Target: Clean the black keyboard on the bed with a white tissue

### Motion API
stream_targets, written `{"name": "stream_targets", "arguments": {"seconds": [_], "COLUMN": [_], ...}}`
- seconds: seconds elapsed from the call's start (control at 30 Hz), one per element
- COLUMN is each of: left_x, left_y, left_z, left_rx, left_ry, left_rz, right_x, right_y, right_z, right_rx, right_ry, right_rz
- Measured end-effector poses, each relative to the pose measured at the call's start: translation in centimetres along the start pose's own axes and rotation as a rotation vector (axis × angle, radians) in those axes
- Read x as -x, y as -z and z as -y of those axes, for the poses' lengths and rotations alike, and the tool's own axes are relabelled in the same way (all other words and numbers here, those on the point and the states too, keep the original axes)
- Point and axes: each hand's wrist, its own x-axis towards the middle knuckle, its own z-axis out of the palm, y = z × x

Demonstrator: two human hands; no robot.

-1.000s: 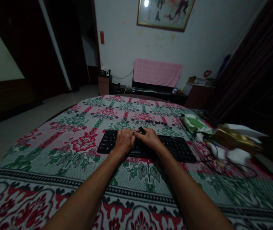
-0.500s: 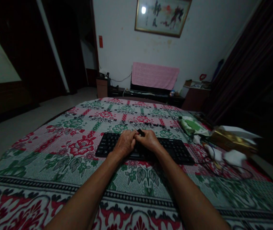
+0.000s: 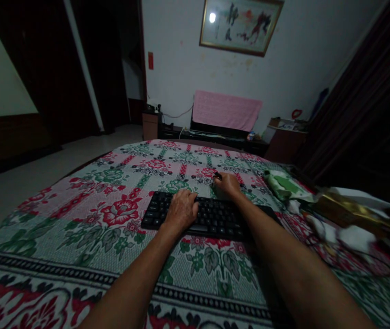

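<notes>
A black keyboard (image 3: 215, 219) lies on a bed with a red and green flowered cover (image 3: 78, 219). My left hand (image 3: 181, 209) rests on the keyboard's left half with its fingers curled down onto the keys. My right hand (image 3: 227, 185) is past the keyboard's far edge, pinched on a small black piece (image 3: 217, 175) that looks like a keycap. A row of small dark pieces (image 3: 246, 186) lies on the cover near that hand.
A green and white packet (image 3: 284, 185), a gold box (image 3: 349, 208), white items and a thin cable (image 3: 352, 260) lie at the bed's right side. Behind the bed stand a pink-draped TV stand (image 3: 227, 109) and a framed picture (image 3: 241, 25).
My right hand has left the left hand over the keyboard's middle and moved forward and right, carrying the small black piece beyond the keyboard. The left hand stays on the keys.
</notes>
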Motion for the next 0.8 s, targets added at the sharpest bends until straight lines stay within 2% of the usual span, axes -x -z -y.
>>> {"name": "stream_targets", "arguments": {"seconds": [0.43,0.8], "left_x": [0.0,-0.1], "left_y": [0.2,0.2], "left_z": [-0.2,-0.2], "left_rx": [0.020,0.032], "left_ry": [0.017,0.020], "left_rz": [0.019,0.027], "right_x": [-2.0,-2.3], "right_y": [-1.9,-2.2], "right_z": [0.7,1.0], "right_rx": [0.211,0.252], "right_ry": [0.078,0.105], "right_rz": [0.076,0.115]}}
